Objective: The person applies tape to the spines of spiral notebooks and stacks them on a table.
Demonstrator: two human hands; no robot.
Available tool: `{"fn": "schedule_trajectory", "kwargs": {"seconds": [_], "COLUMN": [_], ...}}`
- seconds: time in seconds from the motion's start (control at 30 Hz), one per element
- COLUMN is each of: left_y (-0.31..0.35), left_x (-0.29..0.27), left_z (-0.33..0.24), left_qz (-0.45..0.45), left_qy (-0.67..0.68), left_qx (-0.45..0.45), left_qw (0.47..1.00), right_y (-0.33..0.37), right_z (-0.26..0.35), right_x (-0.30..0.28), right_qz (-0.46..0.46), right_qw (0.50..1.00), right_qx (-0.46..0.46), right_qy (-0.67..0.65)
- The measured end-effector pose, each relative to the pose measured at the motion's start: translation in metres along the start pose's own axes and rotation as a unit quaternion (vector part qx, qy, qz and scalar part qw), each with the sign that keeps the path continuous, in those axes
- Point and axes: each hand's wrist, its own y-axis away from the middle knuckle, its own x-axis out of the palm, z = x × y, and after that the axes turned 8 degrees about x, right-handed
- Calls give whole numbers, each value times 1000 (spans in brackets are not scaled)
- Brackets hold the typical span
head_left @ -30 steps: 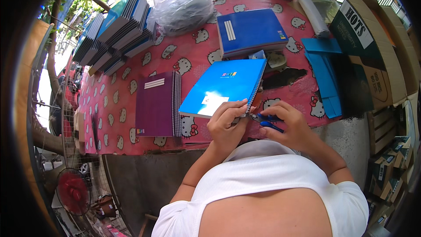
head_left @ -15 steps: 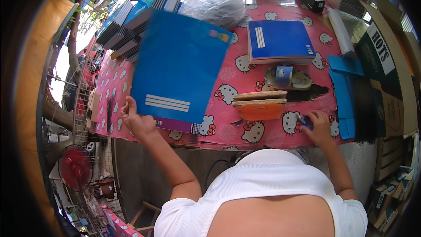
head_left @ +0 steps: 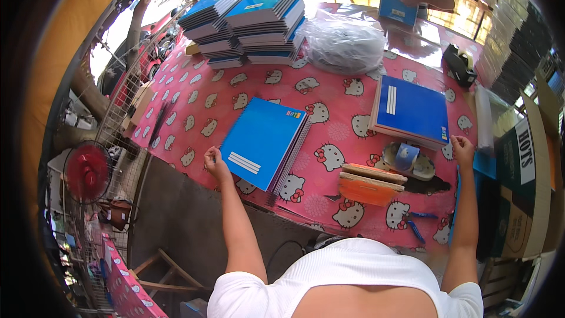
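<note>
A light blue spiral notebook (head_left: 265,135) lies on a small pile near the table's front left, its coils along the right side. My left hand (head_left: 216,164) is at its lower left corner, fingers curled in against the edge. Farther right rests a pile topped by a dark blue notebook (head_left: 415,106). Beside that pile's lower right corner is my right hand (head_left: 463,150), fingertips pinched together; whether they hold anything cannot be made out. Blue-handled pliers (head_left: 419,224) lie spread on the table, nearer my body.
An orange wooden block (head_left: 372,185) and a slipper with a blue strap (head_left: 409,160) sit between the piles and me. Notebook stacks (head_left: 265,23), a plastic bag (head_left: 344,44) and a tape dispenser (head_left: 459,66) stand farther back. A carton (head_left: 509,200) flanks the right. Across the table, a person holds a blue notebook (head_left: 397,3).
The light blue notebook has come down from a raised tilt onto the pile. My right hand has let go of the pliers and moved up beside the dark blue notebook. The view has shifted.
</note>
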Motion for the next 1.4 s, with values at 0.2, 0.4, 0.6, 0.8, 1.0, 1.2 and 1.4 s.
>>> {"fn": "schedule_trajectory", "kwargs": {"seconds": [0.2,0.4,0.6,0.8,1.0,1.2,1.4], "left_y": [1,4,87,223,230,218,204], "left_x": [-11,34,111,142,150,155,181], "left_z": [3,-78,-197,-241,-215,-215,-225], "left_qz": [-11,-60,155,601,634,669,424], "left_qy": [-57,-59,195,-17,-115,-78,132], "left_qx": [-19,-40,-32,12,201,108,-76], "left_qw": [998,996,968,799,738,732,893], "right_y": [-28,-44,-27,-32,-29,6,111], "right_z": [27,25,61,61,59,105,150], "right_x": [44,37,41,42,34,18,-34], "right_qz": [123,-8,-22,-18,-34,-136,-95], "right_qw": [984,982,979,971,953,974,950], "right_qx": [130,69,62,30,45,-83,-297], "right_qy": [-1,177,191,236,297,162,-16]}}
